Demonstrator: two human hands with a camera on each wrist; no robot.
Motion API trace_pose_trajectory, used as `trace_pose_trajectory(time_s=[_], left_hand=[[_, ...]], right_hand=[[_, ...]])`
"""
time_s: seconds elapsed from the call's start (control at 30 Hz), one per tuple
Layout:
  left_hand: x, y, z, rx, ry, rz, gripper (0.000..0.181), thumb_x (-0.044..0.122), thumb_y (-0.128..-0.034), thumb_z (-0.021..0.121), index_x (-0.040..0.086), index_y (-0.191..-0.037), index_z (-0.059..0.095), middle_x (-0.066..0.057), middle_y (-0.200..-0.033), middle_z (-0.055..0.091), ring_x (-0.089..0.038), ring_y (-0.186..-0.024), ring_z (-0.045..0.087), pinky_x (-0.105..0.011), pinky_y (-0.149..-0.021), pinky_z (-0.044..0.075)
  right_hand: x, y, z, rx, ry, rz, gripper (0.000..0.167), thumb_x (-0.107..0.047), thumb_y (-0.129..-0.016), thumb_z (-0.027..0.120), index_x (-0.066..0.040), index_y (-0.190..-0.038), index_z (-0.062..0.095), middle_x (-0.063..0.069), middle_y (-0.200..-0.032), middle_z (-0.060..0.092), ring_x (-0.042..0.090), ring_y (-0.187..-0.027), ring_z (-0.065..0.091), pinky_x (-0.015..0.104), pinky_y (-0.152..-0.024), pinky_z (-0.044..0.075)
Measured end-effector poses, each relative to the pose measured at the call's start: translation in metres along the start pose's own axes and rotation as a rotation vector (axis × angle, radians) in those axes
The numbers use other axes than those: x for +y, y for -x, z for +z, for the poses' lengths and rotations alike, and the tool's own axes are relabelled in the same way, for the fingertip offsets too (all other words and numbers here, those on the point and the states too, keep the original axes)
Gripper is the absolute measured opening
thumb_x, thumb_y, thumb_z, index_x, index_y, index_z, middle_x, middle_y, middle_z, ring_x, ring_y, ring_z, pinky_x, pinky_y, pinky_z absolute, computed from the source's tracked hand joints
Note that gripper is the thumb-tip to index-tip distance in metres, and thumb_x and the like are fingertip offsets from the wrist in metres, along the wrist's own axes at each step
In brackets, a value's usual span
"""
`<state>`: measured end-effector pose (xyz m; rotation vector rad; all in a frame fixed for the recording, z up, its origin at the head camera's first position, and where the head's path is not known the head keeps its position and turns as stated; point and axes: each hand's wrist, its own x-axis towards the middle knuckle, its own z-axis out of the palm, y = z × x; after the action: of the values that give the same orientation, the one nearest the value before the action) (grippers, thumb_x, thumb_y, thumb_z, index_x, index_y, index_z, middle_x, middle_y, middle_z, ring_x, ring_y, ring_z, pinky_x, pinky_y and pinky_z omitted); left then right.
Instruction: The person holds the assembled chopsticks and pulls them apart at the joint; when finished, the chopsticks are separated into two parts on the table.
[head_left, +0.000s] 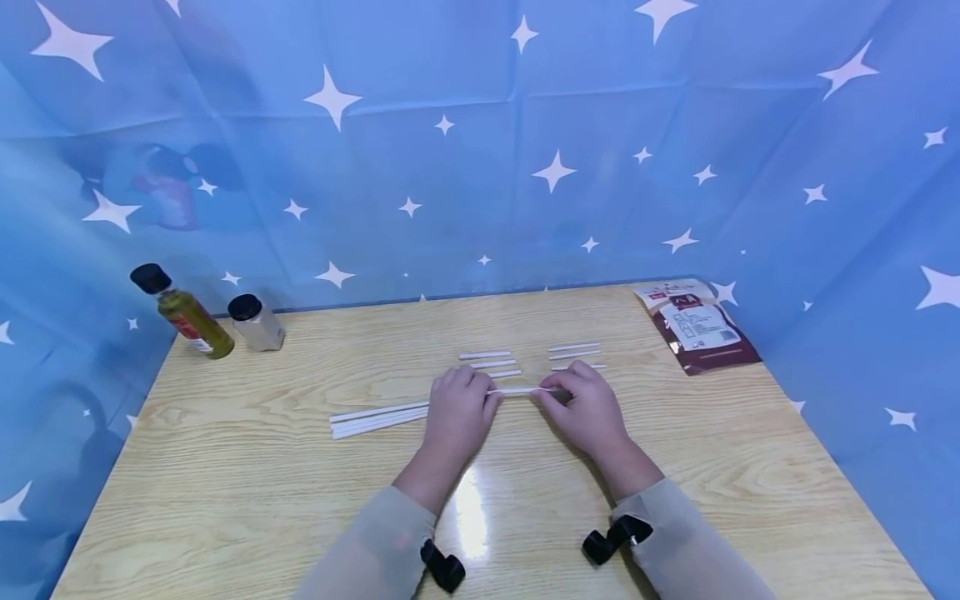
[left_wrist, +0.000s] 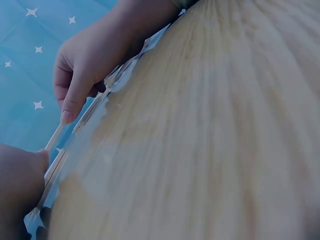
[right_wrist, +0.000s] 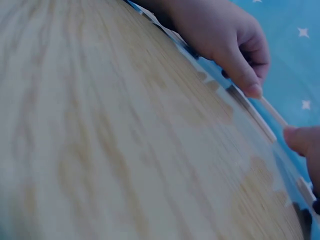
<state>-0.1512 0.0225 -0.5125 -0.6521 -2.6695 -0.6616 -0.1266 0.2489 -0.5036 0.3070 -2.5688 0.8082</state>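
Note:
A thin white stick point(head_left: 519, 390) runs between both hands, just above or on the tabletop; which, I cannot tell. My left hand point(head_left: 459, 408) pinches its left end, and my right hand point(head_left: 588, 408) pinches the other end. The same stick point(right_wrist: 273, 111) shows between thumbs in the right wrist view. Several longer white sticks point(head_left: 375, 423) lie side by side at the left hand's outer side, partly hidden by it. Beyond the hands, short white sticks lie in a left group point(head_left: 491, 363) and a right group point(head_left: 574, 353).
An oil bottle point(head_left: 191, 321) and a black-capped jar point(head_left: 258, 325) stand at the table's back left. A maroon and white pouch point(head_left: 697, 325) lies at the back right. Blue star-patterned cloth point(head_left: 450, 167) hangs behind the wooden table point(head_left: 225, 500).

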Motion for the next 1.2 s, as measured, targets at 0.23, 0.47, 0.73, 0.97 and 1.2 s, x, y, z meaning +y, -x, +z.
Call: trace_pose_trajectory(time_s=[0.23, 0.47, 0.73, 0.97, 1.2], left_hand=[[0.011, -0.005, 0.008, 0.001, 0.027, 0.013, 0.019, 0.032, -0.1025, 0.073, 0.014, -0.097, 0.074, 0.0, -0.099, 0.064, -0.021, -0.094, 0.062, -0.04, -0.085, 0.052], [0.014, -0.005, 0.012, -0.014, 0.083, 0.044, 0.014, 0.027, -0.1037, 0.072, 0.015, -0.098, 0.072, -0.001, -0.103, 0.062, -0.022, -0.099, 0.062, -0.042, -0.088, 0.053], [0.015, -0.005, 0.013, -0.055, 0.144, 0.064, 0.01, 0.024, -0.1077, 0.066, 0.015, -0.107, 0.071, 0.001, -0.106, 0.065, -0.02, -0.105, 0.062, -0.04, -0.089, 0.052], [0.016, -0.005, 0.013, -0.025, 0.179, 0.077, 0.007, 0.02, -0.1038, 0.072, 0.014, -0.105, 0.076, 0.003, -0.102, 0.068, -0.018, -0.098, 0.063, -0.038, -0.086, 0.053], [0.012, -0.004, 0.016, 0.032, 0.239, 0.117, 0.007, 0.015, -0.1015, 0.074, 0.008, -0.1, 0.076, 0.001, -0.098, 0.068, -0.019, -0.095, 0.063, -0.034, -0.088, 0.053]], right_hand=[[0.01, 0.003, -0.005, 0.035, -0.025, 0.015, 0.016, -0.02, -0.087, 0.092, -0.011, -0.095, 0.081, -0.002, -0.092, 0.065, 0.011, -0.075, 0.057, 0.033, -0.066, 0.051], [0.016, 0.005, -0.007, 0.029, -0.096, -0.001, 0.013, -0.013, -0.088, 0.091, -0.011, -0.093, 0.079, -0.002, -0.093, 0.066, 0.01, -0.077, 0.058, 0.025, -0.067, 0.049], [0.018, 0.005, -0.008, -0.044, -0.14, -0.042, 0.013, -0.008, -0.092, 0.085, -0.012, -0.103, 0.081, -0.004, -0.097, 0.069, 0.009, -0.079, 0.06, 0.024, -0.068, 0.051], [0.019, 0.002, -0.007, -0.067, -0.174, -0.078, 0.015, -0.005, -0.093, 0.084, -0.01, -0.107, 0.084, -0.002, -0.098, 0.068, 0.01, -0.078, 0.057, 0.023, -0.067, 0.047], [0.019, 0.0, -0.005, -0.11, -0.172, -0.088, 0.01, -0.006, -0.095, 0.082, -0.012, -0.102, 0.084, -0.004, -0.097, 0.065, 0.01, -0.08, 0.055, 0.027, -0.069, 0.048]])
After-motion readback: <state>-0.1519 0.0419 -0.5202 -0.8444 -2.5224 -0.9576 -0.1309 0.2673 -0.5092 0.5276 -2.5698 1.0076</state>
